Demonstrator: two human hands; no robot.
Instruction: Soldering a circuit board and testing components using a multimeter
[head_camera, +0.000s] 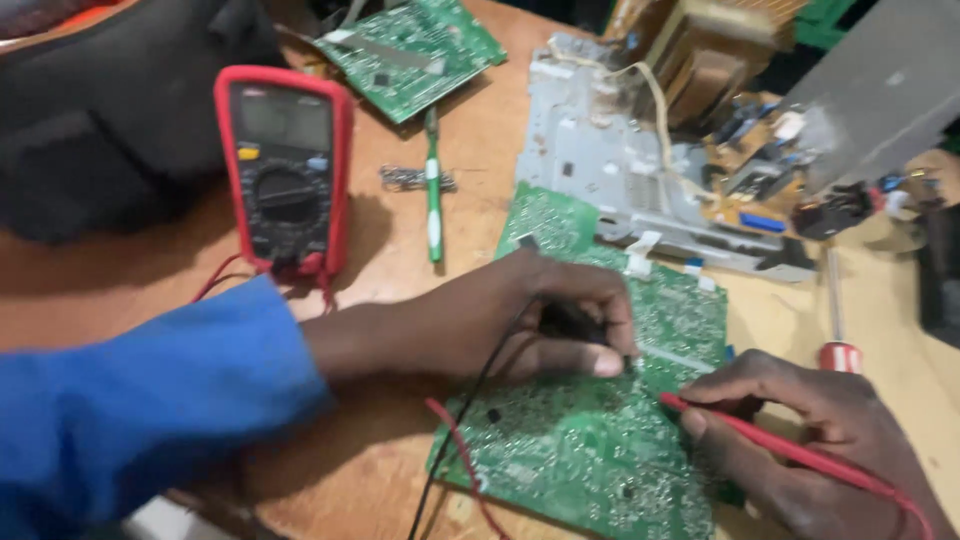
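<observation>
A large green circuit board (580, 440) lies solder side up on the wooden table. My left hand (530, 320), in a blue sleeve, holds a black meter probe (570, 325) with its tip on the board. My right hand (810, 440) grips a red meter probe (760, 440), whose tip touches the board near the left hand's thumb. Black and red leads run back across the board toward a red and black multimeter (285, 170) standing at the upper left.
A second green circuit board (410, 50) lies at the top. A green and white pen (433, 190) and small metal bits (415, 180) rest beside the meter. A grey metal chassis (600, 160), an orange board with parts (750, 170) and a red-handled screwdriver (835, 320) sit at right.
</observation>
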